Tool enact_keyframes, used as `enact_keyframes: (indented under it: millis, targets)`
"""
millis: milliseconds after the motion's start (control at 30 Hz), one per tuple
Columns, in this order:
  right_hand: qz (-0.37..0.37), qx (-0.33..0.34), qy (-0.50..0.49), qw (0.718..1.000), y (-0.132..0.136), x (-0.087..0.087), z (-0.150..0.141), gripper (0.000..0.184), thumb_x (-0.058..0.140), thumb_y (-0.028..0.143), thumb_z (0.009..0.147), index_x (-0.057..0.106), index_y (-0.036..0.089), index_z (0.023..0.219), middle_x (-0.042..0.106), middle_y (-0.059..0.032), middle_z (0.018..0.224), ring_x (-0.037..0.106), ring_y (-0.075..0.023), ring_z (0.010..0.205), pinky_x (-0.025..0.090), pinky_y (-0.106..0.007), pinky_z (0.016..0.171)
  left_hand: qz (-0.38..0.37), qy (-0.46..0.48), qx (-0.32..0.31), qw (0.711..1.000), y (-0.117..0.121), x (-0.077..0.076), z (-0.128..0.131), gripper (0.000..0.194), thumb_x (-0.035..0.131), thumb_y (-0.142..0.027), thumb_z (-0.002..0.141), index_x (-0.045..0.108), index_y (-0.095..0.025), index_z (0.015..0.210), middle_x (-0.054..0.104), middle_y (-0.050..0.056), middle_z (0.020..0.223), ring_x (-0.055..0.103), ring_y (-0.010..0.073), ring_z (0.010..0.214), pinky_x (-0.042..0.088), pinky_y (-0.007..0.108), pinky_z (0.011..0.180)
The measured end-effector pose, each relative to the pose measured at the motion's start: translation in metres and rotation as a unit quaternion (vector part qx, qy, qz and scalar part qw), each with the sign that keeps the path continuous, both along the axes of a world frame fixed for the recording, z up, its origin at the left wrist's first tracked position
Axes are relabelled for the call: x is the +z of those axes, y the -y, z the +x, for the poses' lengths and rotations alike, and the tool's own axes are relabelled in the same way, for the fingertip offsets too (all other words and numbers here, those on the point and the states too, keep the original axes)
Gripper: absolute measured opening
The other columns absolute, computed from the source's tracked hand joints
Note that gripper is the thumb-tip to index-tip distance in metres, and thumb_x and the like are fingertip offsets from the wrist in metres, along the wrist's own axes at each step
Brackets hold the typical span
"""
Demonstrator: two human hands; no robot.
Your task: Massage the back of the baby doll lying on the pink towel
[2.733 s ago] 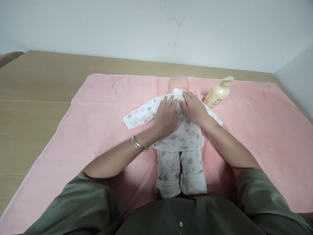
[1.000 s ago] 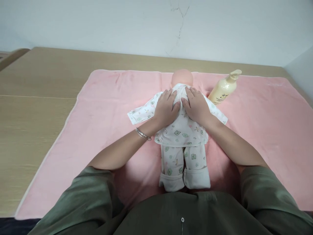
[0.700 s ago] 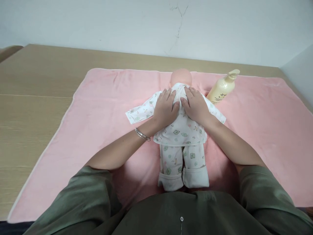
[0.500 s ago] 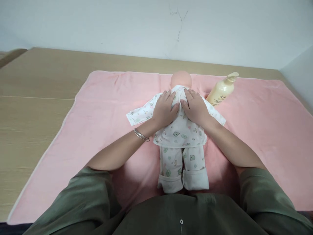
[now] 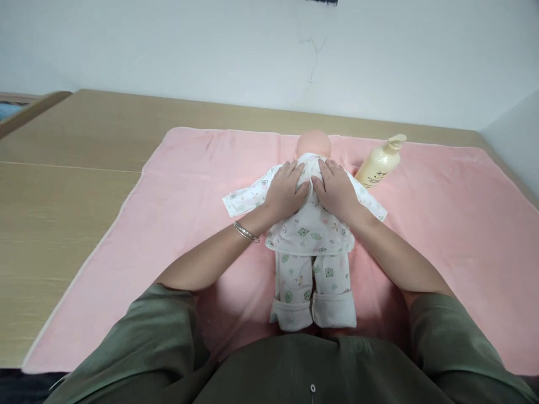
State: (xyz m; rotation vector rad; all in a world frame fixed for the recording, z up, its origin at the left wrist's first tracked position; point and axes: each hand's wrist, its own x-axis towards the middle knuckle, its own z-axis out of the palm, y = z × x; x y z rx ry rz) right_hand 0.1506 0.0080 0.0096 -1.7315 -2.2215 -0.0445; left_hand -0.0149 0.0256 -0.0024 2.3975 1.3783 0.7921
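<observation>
A baby doll (image 5: 309,233) in a white printed top and matching trousers with turned-up cuffs lies stretched out, its bald head away from me and its sleeves spread to both sides. No face shows on the head. My left hand (image 5: 287,191) rests flat on the left side of the doll's upper body, fingers extended. Mirroring it, my right hand (image 5: 336,189) lies open on the right side, the two thumbs close together near the middle. Neither hand grasps anything. A silver bangle circles my left wrist.
Under the doll a pink blanket (image 5: 189,185) covers much of the wooden table (image 5: 54,213). A cream pump bottle (image 5: 379,163) stands on the blanket, right of the doll's head. Behind the table rises a white wall (image 5: 189,50) with a crack.
The camera view has tilted up slightly, so more wall shows. Both hands stay on the doll's upper body with hardly any visible movement.
</observation>
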Motion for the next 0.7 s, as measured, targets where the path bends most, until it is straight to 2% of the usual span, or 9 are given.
enact_keyframes:
  millis: [367, 700]
  targets:
    - [0.024, -0.005, -0.008, 1.000, 0.0033, -0.0031, -0.0034, 0.052, 0.035, 0.030, 0.102, 0.043, -0.001, 0.144, 0.044, -0.0230, 0.144, 0.038, -0.0359, 0.137, 0.032, -0.051, 0.115, 0.027, 0.009, 0.007, 1.000, 0.0050, -0.0027, 0.0003, 0.050, 0.039, -0.030, 0.095, 0.049, -0.006, 0.138, 0.048, 0.021, 0.147, 0.038, 0.0352, 0.142, 0.031, 0.055, 0.119]
    - [0.018, 0.001, -0.021, 1.000, 0.0044, -0.0035, -0.0027, 0.055, 0.032, 0.031, 0.101, 0.042, -0.002, 0.144, 0.043, -0.0236, 0.145, 0.036, -0.0354, 0.138, 0.030, -0.053, 0.116, 0.026, 0.020, 0.006, 0.999, 0.0048, -0.0072, -0.0012, 0.051, 0.040, -0.034, 0.096, 0.048, -0.007, 0.139, 0.046, 0.020, 0.149, 0.037, 0.0341, 0.143, 0.029, 0.053, 0.120]
